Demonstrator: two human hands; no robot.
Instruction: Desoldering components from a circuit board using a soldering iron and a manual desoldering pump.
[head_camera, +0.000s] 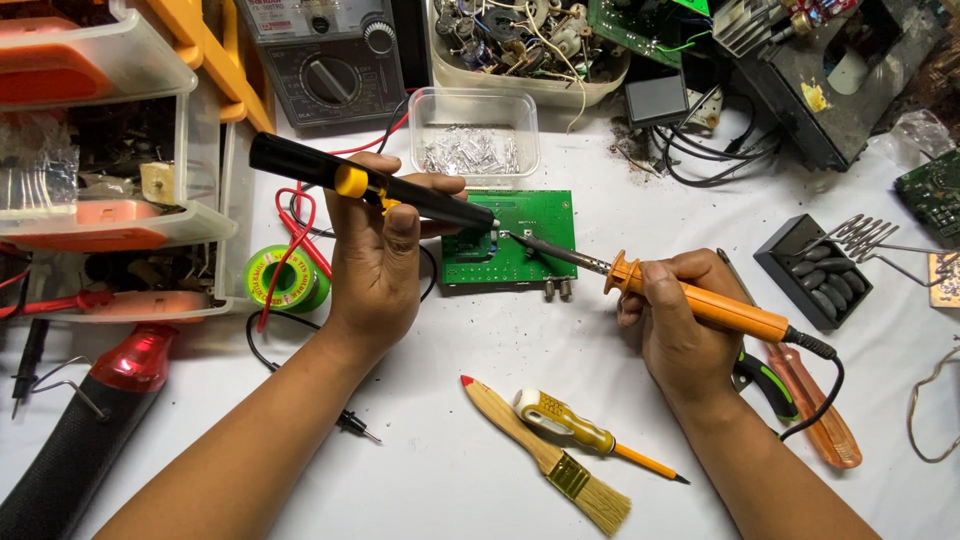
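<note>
The head camera looks down on a white worktable (480, 430) where a person works on a green circuit board (520, 245). The board lies flat near the middle of the table, just below a clear plastic box (473, 130) with small metal parts.

The left hand (375, 265) has its fingers wrapped around a black and yellow desoldering pump (370, 185). The long axis of the pump runs from the upper left down to the lower right, and its nozzle points at a spot near the left-centre of the board. The right hand (680, 320) holds the orange handle of a soldering iron (690, 298) in a closed grip, like a pen. The iron lies along a line from the lower right to the upper left, and its dark tip points to the same spot, so the two tools meet almost nose to nose there.

As a judgement, the work seems to be in the middle: both tools are already at one joint, but whether the solder is melted or removed is too small to tell. The rest of the board looks untouched from here.

A paintbrush (545, 455) and a yellow screwdriver (580, 432) lie apart below the hands, and a green roll of solder wire (285, 280) sits left of the left wrist.
</note>
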